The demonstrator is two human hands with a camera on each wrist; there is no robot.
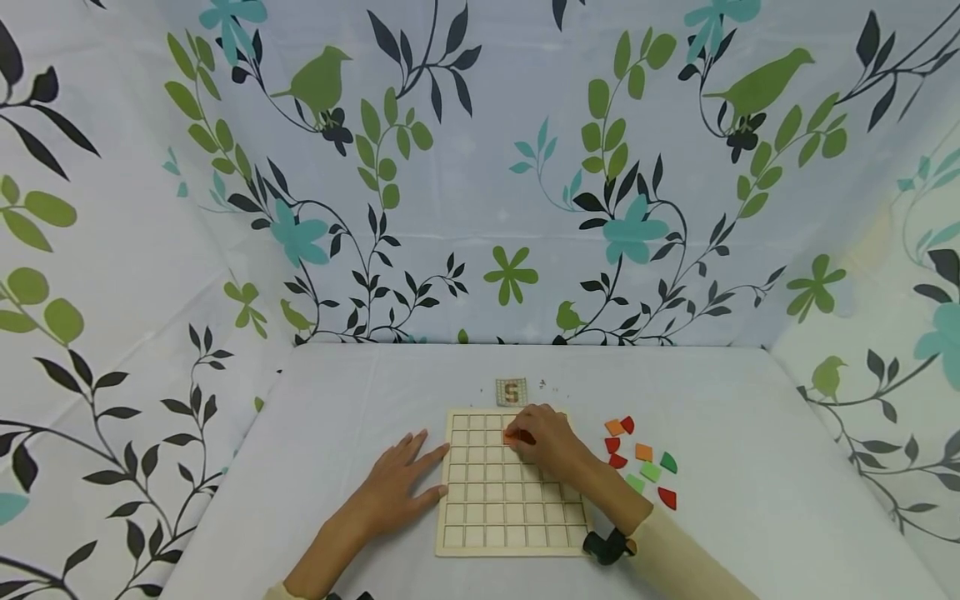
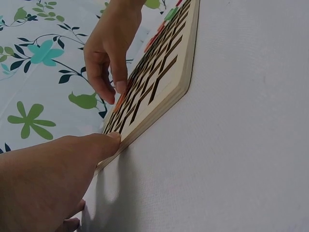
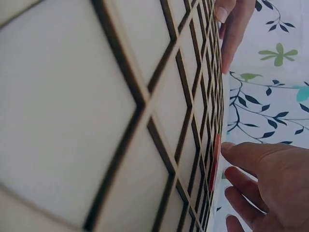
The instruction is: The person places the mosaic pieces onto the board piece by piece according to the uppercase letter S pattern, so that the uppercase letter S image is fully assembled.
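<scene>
A pale wooden board [image 1: 495, 492] with a grid of square recesses lies on the white table. My left hand [image 1: 397, 492] rests at the board's left side with fingers spread, thumb and fingertips touching the edge. In the left wrist view its thumb presses the board's rim. My right hand [image 1: 547, 437] is over the top rows, fingertips bent down and pinching a small red piece [image 3: 213, 178] at the grid. An orange piece [image 1: 509, 437] shows by those fingertips. The right hand partly hides both pieces.
Right of the board lie loose flat pieces: red quarter circles [image 1: 667, 498], orange squares [image 1: 643, 452], light green squares [image 1: 650, 472] and a dark green quarter circle [image 1: 669, 462]. A small gridded card [image 1: 512, 392] with a brown figure sits beyond the board. Patterned cloth [image 1: 465, 192] walls surround the table.
</scene>
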